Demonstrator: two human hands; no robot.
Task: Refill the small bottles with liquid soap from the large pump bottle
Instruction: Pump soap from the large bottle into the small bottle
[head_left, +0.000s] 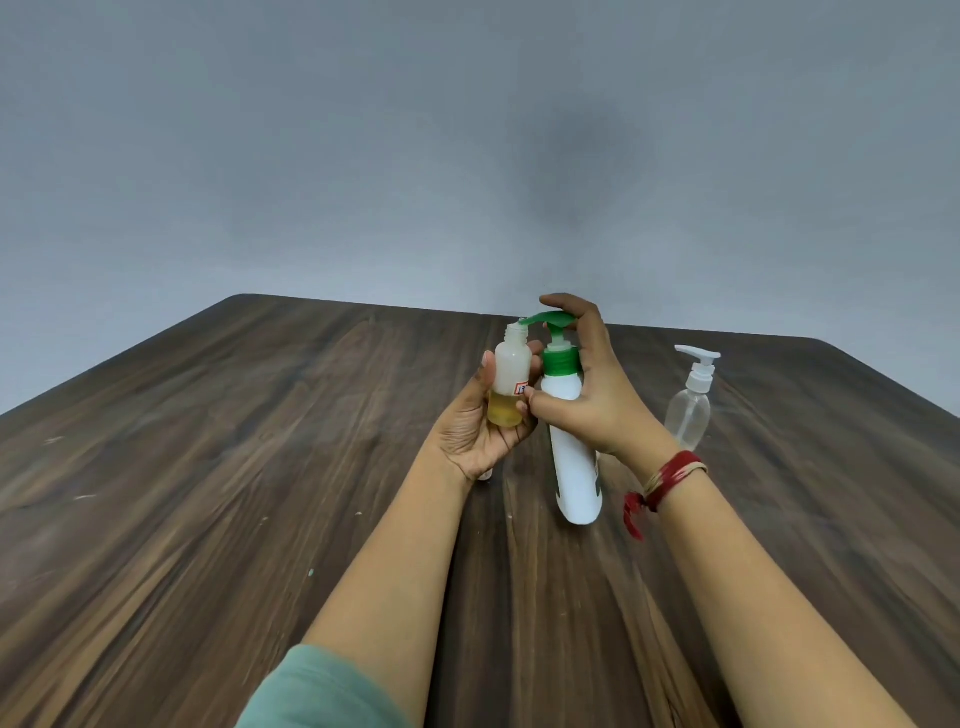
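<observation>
A tall white pump bottle (575, 467) with a green collar and green pump head stands upright on the wooden table (260, 467). My right hand (587, 384) wraps round its neck, with a finger lying on top of the pump head. My left hand (480, 426) holds a small translucent bottle (510, 387) upright, lifted off the table. Its open neck sits just under the green spout. Yellowish liquid fills about the lower third of the small bottle.
A clear small pump bottle (688, 410) with a white pump stands to the right, behind my right wrist. A small pale object (485, 475) lies on the table, mostly hidden under my left wrist. A grey wall rises beyond the table's far edge.
</observation>
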